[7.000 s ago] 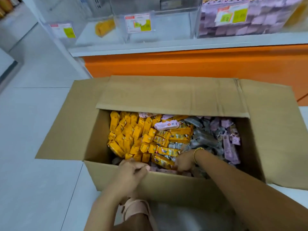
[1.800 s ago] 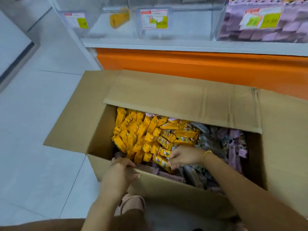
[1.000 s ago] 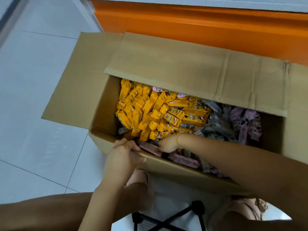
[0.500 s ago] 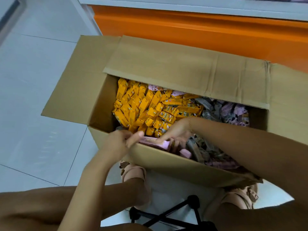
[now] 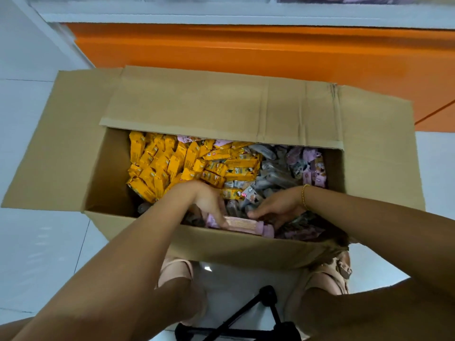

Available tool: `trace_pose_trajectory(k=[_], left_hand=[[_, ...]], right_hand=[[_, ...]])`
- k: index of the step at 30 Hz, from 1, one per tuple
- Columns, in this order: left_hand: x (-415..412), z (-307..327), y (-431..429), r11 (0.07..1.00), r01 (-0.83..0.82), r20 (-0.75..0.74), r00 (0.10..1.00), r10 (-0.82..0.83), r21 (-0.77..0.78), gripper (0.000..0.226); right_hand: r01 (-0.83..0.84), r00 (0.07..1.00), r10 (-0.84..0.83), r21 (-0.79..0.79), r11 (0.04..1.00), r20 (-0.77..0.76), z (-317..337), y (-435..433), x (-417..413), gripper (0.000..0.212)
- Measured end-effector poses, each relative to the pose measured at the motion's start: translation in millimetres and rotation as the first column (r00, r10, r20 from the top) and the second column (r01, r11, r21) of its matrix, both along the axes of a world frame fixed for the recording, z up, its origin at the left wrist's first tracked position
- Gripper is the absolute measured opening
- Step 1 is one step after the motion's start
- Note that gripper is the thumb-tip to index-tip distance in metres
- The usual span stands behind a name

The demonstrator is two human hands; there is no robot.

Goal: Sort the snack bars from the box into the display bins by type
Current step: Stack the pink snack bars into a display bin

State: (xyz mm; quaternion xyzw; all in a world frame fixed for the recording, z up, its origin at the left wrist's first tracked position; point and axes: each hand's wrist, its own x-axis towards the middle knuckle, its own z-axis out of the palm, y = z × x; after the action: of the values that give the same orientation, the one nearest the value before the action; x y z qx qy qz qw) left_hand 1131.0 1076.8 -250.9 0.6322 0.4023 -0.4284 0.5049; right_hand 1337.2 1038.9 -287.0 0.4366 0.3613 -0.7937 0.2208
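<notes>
An open cardboard box (image 5: 73, 148) stands on the floor, full of snack bars. Yellow bars (image 5: 160, 163) fill its left half, grey bars (image 5: 273, 178) lie in the middle and pink bars (image 5: 312, 168) at the right. Both hands are inside the box by its near wall. My left hand (image 5: 209, 203) grips one end of a small stack of pink bars (image 5: 243, 223), fingers curled over it. My right hand (image 5: 275, 209) curls its fingers round the other end of the same stack. The bars under the hands are hidden.
An orange counter base (image 5: 246, 48) with a grey shelf edge (image 5: 221, 17) runs behind the box. White tiled floor (image 5: 37, 242) lies to the left. My feet in pink sandals (image 5: 176, 269) and a black tripod (image 5: 246, 316) are below the box's near wall.
My left hand has gone from the box's near rim into the box and taken hold of the pink bars. My right hand shifted right along them. The camera tilted down.
</notes>
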Motion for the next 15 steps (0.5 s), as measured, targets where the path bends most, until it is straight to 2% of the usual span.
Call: trace_pose_trajectory(k=[2,4,6,7,8,10,12,13,15], left_hand=[[-15,7,3,0.988,-0.130,0.036,0.991,0.128,0.085,0.027],[-32,17,3,0.936,-0.264,0.104,0.964,0.246,0.232,0.023],[-46,29,-5,0.831,-0.500,0.236,0.862,0.449,0.243,0.026],[-50,36,-10,0.766,-0.606,0.302,0.787,0.538,0.214,0.029],[-55,44,-15,0.707,-0.679,0.365,0.721,0.589,0.198,0.032],[-62,57,-25,0.615,-0.748,0.493,0.645,0.584,0.250,0.036],[-66,69,-34,0.534,-0.789,0.586,0.597,0.548,0.305,0.038],[-66,74,-37,0.498,-0.816,0.623,0.558,0.548,0.293,0.039],[-62,81,-43,0.439,-0.881,0.672,0.434,0.600,0.177,0.038]], right_hand=[[0.040,0.995,-0.051,0.128,0.991,0.082,-3,-6,2,0.032],[-0.004,0.986,-0.047,0.308,0.951,0.158,-5,-13,-2,0.037],[-0.047,0.977,-0.036,0.375,0.926,0.212,-7,-17,-5,0.028],[-0.048,0.975,-0.026,0.324,0.945,0.220,-6,-15,-5,0.020],[-0.014,0.981,-0.027,0.204,0.979,0.194,-3,-12,-3,0.014],[0.182,0.982,-0.180,-0.037,0.983,0.057,6,-4,3,0.012],[0.472,0.875,-0.481,-0.134,0.872,-0.051,14,5,13,0.047],[0.552,0.810,-0.572,-0.162,0.818,-0.125,23,5,15,0.058],[0.631,0.725,-0.645,-0.141,0.762,-0.240,44,7,8,0.051]])
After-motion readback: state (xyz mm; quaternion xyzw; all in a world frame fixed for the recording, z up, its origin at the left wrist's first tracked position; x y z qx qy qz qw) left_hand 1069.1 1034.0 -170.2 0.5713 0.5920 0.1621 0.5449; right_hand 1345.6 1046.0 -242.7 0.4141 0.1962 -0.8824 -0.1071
